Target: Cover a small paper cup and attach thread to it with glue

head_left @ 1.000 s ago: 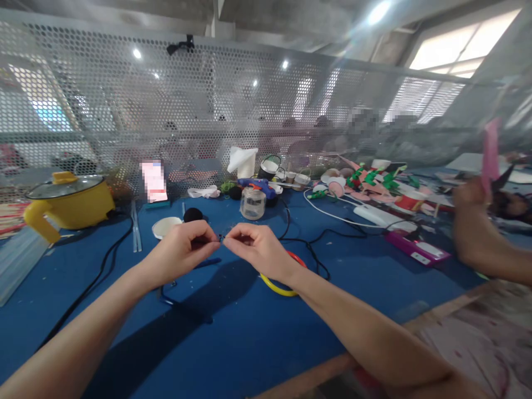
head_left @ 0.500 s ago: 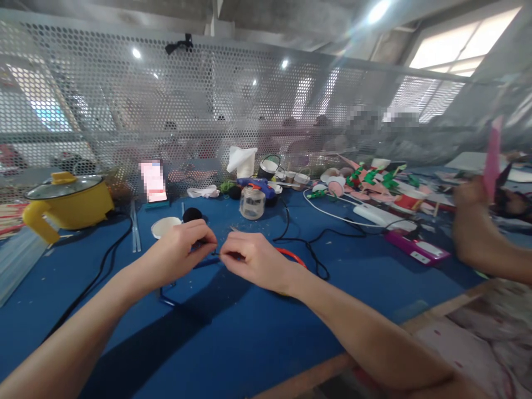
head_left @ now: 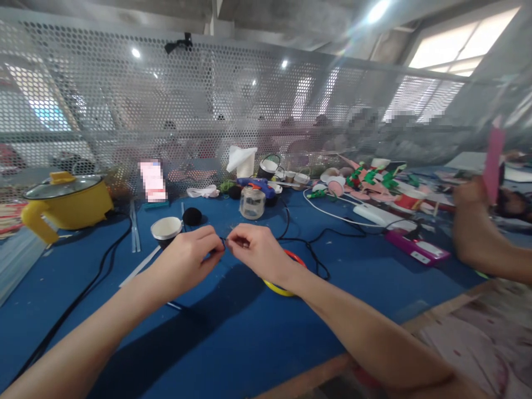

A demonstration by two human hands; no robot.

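My left hand (head_left: pixel 193 252) and my right hand (head_left: pixel 260 249) meet fingertip to fingertip above the blue table (head_left: pixel 233 343). Both are pinched closed, and between them shows a small thin dark piece, too small to name. Left of my left hand stands a small cup (head_left: pixel 167 228) with a white inside and a dark outside, and behind it a black rounded object (head_left: pixel 192 216). A red and yellow ring (head_left: pixel 279 289) lies partly hidden under my right wrist. Past my fingers is a clear jar (head_left: pixel 252 204) in front of a blue glue gun (head_left: pixel 266 187).
At the left is a yellow electric pot (head_left: pixel 70 202) with a glass lid; a phone (head_left: pixel 153 180) stands nearby. Black cables, a purple power strip (head_left: pixel 418 247) and a pile of pink and green craft pieces (head_left: pixel 374 183) lie rightward. Another person's hand (head_left: pixel 474 202) holds something pink.
Both hands have shifted slightly, the left one rightward and down and the right one upward. More of the cup, a white strip and the yellow part of the ring now show.
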